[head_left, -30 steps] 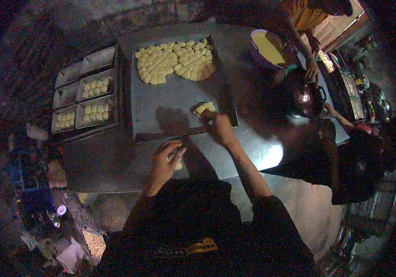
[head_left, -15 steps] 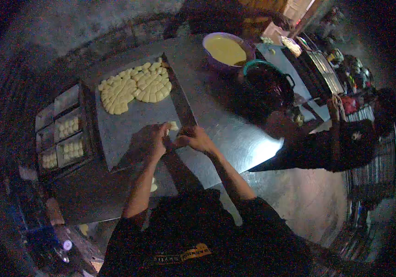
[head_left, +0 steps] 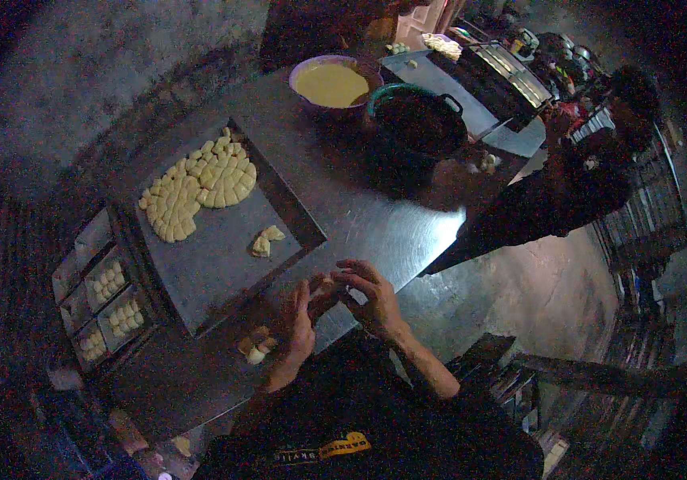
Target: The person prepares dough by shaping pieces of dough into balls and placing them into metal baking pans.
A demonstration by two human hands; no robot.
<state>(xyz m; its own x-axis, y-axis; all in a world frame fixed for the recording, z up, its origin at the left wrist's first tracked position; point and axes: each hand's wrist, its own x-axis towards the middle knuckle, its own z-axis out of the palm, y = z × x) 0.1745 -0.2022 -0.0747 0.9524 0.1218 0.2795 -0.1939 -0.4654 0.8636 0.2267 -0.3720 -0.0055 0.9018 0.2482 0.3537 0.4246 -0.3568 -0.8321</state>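
My left hand is raised over the table's near edge, palm turned inward, fingers stretched. Facing it, my right hand has its fingers spread apart. The gap between them is dark; I see no clear object there. Just beyond them lies a wide metal tray. Two rounds of cut pale dough fill its far left part. A small clump of dough pieces rests near its right side. Next to my left hand, a small dough ball sits on the table with brownish bits beside it.
Left of the tray stands a pan with compartments, several holding dough balls. A purple basin of yellow mixture and a dark tub with a teal rim stand at the back. A person in dark clothes is at the right.
My hands have drawn back from the tray toward me and come apart. The dough piece that was in my left hand no longer shows there; a clump now lies on the tray. The view has shifted.
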